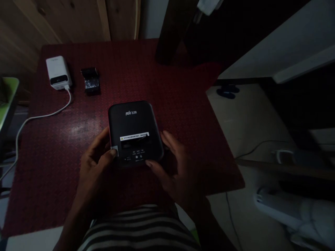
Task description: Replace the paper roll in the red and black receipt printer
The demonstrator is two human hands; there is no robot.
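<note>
In the head view, dim light swallows much of the detail. The undersides of both hands and most of their fingertips are hidden, and the forearms run off the bottom edge beside a striped garment (141, 225). A white cable (43, 115) leaves the frame at the left, a green-edged object (9, 85) is cut off there too, and a pale rounded object (290, 211) at the lower right is hard to identify.

The black device (140, 122) is at the middle of the view, over the near part of the red tabletop (183, 94); whether it touches the surface I cannot tell. Below its white label (134, 136) is a dark slot (136, 142), its inside too dark to read. Near the far left corner, a white power bank (56, 68) has the cable plugged into its near end, and just beside it lies a small black object (91, 83) with a patterned face.

The 2 hands grip the device from opposite sides. The left hand (95, 165) curls round the left edge, thumb on a pale tab (115, 150) at the near corner. The right hand (178, 170) has its fingers along the right side and its thumb at the near edge.
</note>
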